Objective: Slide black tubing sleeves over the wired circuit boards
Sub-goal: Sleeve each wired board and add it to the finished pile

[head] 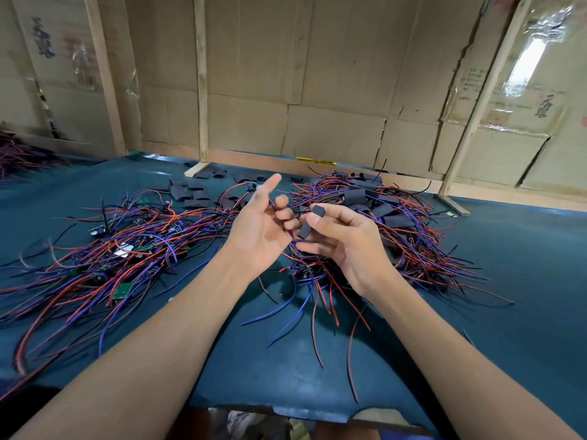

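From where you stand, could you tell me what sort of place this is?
Probably a small makeshift electronics assembly workshop: cardboard walls on bare wooden studs, a bench mat heaped with red and blue wired boards, and loose black sleeves.

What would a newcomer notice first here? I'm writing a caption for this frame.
Two hands meet mid-frame: the right hand pinches a black sleeve, the left hand holds wires. Behind them, tangled red and blue wires sprawl across the dark mat.
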`<state>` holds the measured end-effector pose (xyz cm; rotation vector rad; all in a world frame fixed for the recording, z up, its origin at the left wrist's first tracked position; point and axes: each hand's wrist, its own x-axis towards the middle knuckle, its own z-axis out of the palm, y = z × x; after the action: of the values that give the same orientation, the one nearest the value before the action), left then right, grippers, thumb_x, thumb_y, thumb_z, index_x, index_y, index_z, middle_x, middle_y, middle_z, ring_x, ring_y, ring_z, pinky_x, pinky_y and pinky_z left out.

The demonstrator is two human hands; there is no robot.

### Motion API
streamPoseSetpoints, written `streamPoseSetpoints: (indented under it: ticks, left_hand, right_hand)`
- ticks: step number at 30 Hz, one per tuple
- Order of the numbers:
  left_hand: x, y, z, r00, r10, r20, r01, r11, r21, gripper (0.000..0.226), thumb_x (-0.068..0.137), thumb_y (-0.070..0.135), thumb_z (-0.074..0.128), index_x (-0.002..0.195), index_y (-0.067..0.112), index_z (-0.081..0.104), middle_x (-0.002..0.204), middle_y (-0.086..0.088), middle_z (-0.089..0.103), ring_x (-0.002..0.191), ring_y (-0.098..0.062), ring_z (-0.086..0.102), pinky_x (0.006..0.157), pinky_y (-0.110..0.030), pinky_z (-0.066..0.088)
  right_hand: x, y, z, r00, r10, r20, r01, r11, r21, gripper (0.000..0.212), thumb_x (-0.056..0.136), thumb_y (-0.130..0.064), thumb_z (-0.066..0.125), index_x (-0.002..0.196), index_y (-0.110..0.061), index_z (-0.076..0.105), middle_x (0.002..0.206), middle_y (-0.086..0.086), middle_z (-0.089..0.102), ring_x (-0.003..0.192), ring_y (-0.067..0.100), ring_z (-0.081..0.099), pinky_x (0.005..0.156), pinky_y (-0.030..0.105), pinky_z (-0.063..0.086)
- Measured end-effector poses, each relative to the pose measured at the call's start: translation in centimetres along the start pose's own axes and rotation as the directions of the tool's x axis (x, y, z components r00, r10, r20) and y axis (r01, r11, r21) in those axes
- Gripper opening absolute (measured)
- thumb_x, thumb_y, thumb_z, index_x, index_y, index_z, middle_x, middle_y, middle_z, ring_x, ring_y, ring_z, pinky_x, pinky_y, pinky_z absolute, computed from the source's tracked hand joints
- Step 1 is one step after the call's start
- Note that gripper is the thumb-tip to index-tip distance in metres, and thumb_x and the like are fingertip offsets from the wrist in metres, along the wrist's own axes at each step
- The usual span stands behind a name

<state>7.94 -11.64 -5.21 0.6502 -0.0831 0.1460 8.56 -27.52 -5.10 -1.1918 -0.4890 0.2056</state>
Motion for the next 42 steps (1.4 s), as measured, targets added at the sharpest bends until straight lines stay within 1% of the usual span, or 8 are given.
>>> streamPoseSetpoints:
  ticks: [3, 9, 11, 15, 20, 28, 35, 42]
  left_hand:
    - [0.0, 0.2, 0.1, 1.000, 0.006, -0.010, -0.006, 1.000, 0.001, 0.038, 0.103, 0.049, 0.043, 0.133, 0.032, 0.058, 0.061, 0.007, 0.039, 0.049, -0.009, 0.027, 0.044, -0.021, 0.032]
    - [0.4, 0.5, 0.3, 0.995, 0.097, -0.008, -0.096, 0.975, -0.200, 0.032, 0.108, 0.030, 0.039, 0.116, 0.012, 0.064, 0.069, 0.004, 0.053, 0.056, -0.011, 0.047, 0.059, -0.024, 0.044]
    - [0.4, 0.6, 0.4, 0.993, 0.120, -0.018, -0.121, 0.982, -0.145, 0.036, 0.105, 0.042, 0.041, 0.114, 0.022, 0.069, 0.072, 0.005, 0.057, 0.060, -0.011, 0.050, 0.069, -0.027, 0.046]
    - [0.1, 0.6, 0.8, 0.995, 0.099, -0.023, -0.098, 0.994, 0.051, 0.040, 0.098, 0.060, 0.042, 0.115, 0.039, 0.072, 0.068, 0.007, 0.047, 0.055, -0.009, 0.033, 0.057, -0.023, 0.034]
    - [-0.3, 0.4, 1.3, 0.990, 0.126, -0.056, -0.126, 0.992, 0.004, 0.033, 0.102, 0.041, 0.049, 0.115, 0.016, 0.066, 0.069, 0.001, 0.050, 0.058, -0.009, 0.051, 0.054, -0.021, 0.046]
    - [-0.6, -0.4, 1.2, 0.991, 0.117, 0.062, -0.127, 0.973, 0.191, 0.008, 0.098, 0.017, 0.060, 0.092, 0.017, 0.065, 0.090, -0.002, 0.074, 0.076, -0.015, 0.069, 0.062, -0.025, 0.053]
    - [-1.1, -0.6, 1.2, 0.980, 0.184, 0.076, -0.199, 0.925, 0.322, 0.006, 0.092, 0.008, 0.066, 0.091, 0.011, 0.070, 0.080, -0.005, 0.068, 0.075, -0.014, 0.066, 0.063, -0.026, 0.051]
    - [-1.2, -1.2, 1.4, 0.995, 0.052, 0.088, -0.076, 0.949, 0.306, 0.007, 0.084, 0.017, 0.071, 0.089, 0.016, 0.076, 0.075, -0.002, 0.057, 0.065, -0.011, 0.052, 0.063, -0.025, 0.046]
  right_hand:
    - [0.0, 0.1, 0.0, 1.000, 0.001, -0.006, -0.001, 0.999, -0.049, 0.042, 0.073, -0.016, 0.081, 0.111, -0.003, 0.068, 0.100, 0.019, 0.075, 0.078, 0.029, 0.070, 0.067, 0.039, 0.061]
    - [0.3, 0.2, 0.3, 0.996, -0.042, -0.080, 0.048, 0.996, 0.070, 0.054, 0.077, -0.003, 0.077, 0.122, 0.017, 0.054, 0.096, 0.027, 0.055, 0.077, 0.027, 0.072, 0.072, 0.037, 0.061]
    - [0.4, 0.1, 0.2, 0.992, -0.053, -0.115, 0.067, 0.991, 0.120, 0.041, 0.081, 0.005, 0.073, 0.117, 0.016, 0.054, 0.089, 0.024, 0.051, 0.077, 0.029, 0.073, 0.074, 0.037, 0.061]
    - [0.3, -0.2, 0.1, 0.990, -0.039, -0.139, 0.065, 0.980, 0.186, 0.021, 0.079, 0.004, 0.073, 0.097, 0.002, 0.064, 0.084, 0.016, 0.073, 0.079, 0.027, 0.074, 0.073, 0.033, 0.061]
    - [0.0, -0.6, 0.4, 0.987, -0.027, -0.161, 0.067, 0.965, 0.252, 0.018, 0.084, 0.002, 0.070, 0.100, 0.003, 0.064, 0.092, 0.019, 0.071, 0.083, 0.030, 0.073, 0.075, 0.034, 0.061]
    - [-0.1, -1.3, 0.4, 0.984, -0.030, -0.173, 0.084, 0.945, 0.315, 0.031, 0.091, 0.005, 0.064, 0.117, -0.003, 0.051, 0.091, 0.016, 0.070, 0.093, 0.034, 0.068, 0.074, 0.032, 0.061]
    - [0.1, -1.0, 0.1, 0.982, -0.053, -0.183, 0.098, 0.964, 0.248, 0.025, 0.084, 0.003, 0.071, 0.106, 0.001, 0.060, 0.087, 0.015, 0.074, 0.079, 0.028, 0.074, 0.071, 0.031, 0.061]
    - [0.2, -0.9, -0.2, 0.964, -0.141, -0.224, 0.173, 0.976, 0.131, 0.019, 0.082, 0.005, 0.074, 0.084, -0.010, 0.061, 0.070, 0.005, 0.072, 0.066, 0.024, 0.074, 0.067, 0.031, 0.061]
